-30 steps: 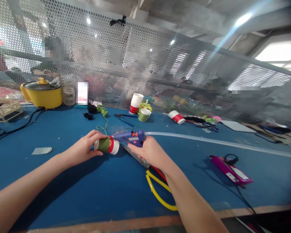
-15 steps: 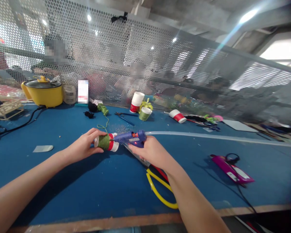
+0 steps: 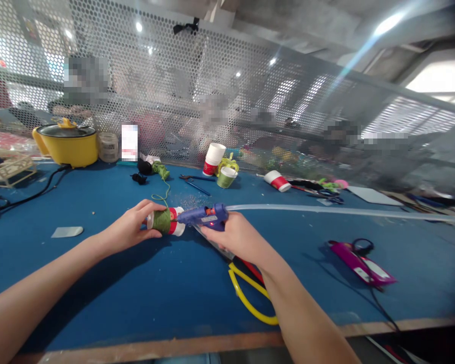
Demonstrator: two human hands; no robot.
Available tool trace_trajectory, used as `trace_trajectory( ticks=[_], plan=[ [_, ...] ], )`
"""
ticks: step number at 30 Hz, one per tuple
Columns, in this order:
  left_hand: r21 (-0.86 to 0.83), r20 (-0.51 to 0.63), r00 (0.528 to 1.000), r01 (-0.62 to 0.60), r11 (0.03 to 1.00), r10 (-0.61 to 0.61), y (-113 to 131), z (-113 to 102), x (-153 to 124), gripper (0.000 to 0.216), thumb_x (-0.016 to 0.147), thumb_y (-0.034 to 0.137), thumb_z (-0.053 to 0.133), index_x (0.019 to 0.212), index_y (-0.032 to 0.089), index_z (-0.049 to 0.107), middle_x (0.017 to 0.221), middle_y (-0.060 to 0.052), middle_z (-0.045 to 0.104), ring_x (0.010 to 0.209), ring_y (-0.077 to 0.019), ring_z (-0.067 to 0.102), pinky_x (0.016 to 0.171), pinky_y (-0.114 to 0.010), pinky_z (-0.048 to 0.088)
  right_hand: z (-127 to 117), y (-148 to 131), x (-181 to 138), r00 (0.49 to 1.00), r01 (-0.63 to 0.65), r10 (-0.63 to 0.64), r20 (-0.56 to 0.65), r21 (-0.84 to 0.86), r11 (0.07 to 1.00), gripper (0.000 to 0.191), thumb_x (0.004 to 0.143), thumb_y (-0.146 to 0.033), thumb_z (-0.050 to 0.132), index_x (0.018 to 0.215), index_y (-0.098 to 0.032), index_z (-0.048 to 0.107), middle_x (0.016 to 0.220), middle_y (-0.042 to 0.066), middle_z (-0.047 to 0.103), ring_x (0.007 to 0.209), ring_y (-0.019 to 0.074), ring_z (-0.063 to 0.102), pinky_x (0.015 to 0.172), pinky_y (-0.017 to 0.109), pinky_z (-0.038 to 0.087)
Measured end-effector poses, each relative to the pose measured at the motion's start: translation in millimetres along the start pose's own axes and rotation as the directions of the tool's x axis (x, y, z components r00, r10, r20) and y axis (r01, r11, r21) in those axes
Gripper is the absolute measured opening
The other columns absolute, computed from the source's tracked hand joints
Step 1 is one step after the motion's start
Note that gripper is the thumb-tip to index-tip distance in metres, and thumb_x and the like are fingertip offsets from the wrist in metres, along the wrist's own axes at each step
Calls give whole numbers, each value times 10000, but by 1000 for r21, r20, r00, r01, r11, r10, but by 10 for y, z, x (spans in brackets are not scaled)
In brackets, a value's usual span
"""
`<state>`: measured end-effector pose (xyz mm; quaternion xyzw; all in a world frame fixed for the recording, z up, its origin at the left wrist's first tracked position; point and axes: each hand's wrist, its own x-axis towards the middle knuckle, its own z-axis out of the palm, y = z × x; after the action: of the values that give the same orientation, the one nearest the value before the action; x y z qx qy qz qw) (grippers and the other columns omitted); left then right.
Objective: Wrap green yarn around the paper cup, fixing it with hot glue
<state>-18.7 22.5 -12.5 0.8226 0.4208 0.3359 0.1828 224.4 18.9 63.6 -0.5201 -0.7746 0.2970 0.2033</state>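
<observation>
Your hands were both occupied above the blue tabletop (image 3: 109, 308). Your left hand (image 3: 132, 222) was partly curled, thumb and fingers gripping the left end of a small white-and-red paper cup wrapped in green yarn (image 3: 161, 221). The cup lay sideways left of the scene's middle, its white end pointing right. A small emblem marked its red band, too small to make out.

Your right hand (image 3: 237, 235) was wrapped around the grip of a blue plastic glue gun (image 3: 202, 216), its nozzle at the red band; whether it touched, you could not tell. The gun carried a white label (image 3: 209, 219) with illegible print, and a small red light glowed below it. From its back, a long translucent glue stick (image 3: 311, 208) ran to the right border of view.

Large yellow-handled metal scissors (image 3: 237, 292) lay beneath your right hand and wrist, limiting the room there. On the right, a flat purple case (image 3: 358, 263) bore white labels, unreadable from here. A wide blue stretch lay between your left forearm and the scissors, reaching the brown near edge (image 3: 174, 344). At the far side, a perforated metal screen (image 3: 167, 76) bounded your reach.
</observation>
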Motion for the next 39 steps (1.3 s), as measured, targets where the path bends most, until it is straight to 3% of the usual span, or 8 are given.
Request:
trace_trajectory(
  ticks=[11, 21, 32, 35, 39],
  plan=[
    [-14, 6, 999, -33, 999, 33, 48, -1, -11, 413, 765, 209, 580, 1156, 253, 453, 1102, -70, 488, 993, -219, 530, 826, -378, 493, 28, 19, 57, 997, -7, 2, -83, -68, 998, 218, 717, -296, 529, 539, -173, 500, 411, -28, 502, 402, 100, 476, 470, 221, 386],
    [123, 6, 995, -96, 988, 96, 95, 2, -4, 410, 757, 163, 589, 1136, 223, 444, 1129, -78, 475, 1024, -228, 528, 857, -373, 474, 55, 90, 134, 997, -7, 2, -79, -70, 997, 223, 721, -322, 528, 561, -169, 502, 405, -29, 505, 373, 94, 473, 459, 216, 382],
    [156, 16, 993, -116, 981, 115, 97, 17, -14, 426, 763, 146, 582, 1151, 223, 425, 1159, -90, 457, 1050, -235, 522, 856, -376, 485, 98, 130, 199, 995, -6, 0, -101, -65, 998, 240, 702, -294, 546, 503, -168, 498, 394, -17, 508, 369, 96, 478, 462, 223, 389],
    [162, 28, 994, -111, 981, 108, 107, 14, -20, 439, 760, 144, 586, 1159, 224, 423, 1166, -90, 451, 1052, -235, 521, 863, -378, 482, 106, 121, 211, 996, -36, 34, -86, -28, 999, 220, 691, -284, 556, 512, -162, 518, 401, -15, 504, 372, 96, 478, 444, 221, 386],
    [166, 23, 995, -104, 981, 101, 103, 10, -18, 467, 745, 129, 597, 1165, 239, 426, 1169, -79, 450, 1052, -229, 522, 868, -368, 480, 95, 157, 243, 995, -87, 94, -37, 152, 984, 127, 684, -267, 569, 629, -155, 545, 423, -36, 493, 356, 80, 437, 398, 210, 366]
  ],
)
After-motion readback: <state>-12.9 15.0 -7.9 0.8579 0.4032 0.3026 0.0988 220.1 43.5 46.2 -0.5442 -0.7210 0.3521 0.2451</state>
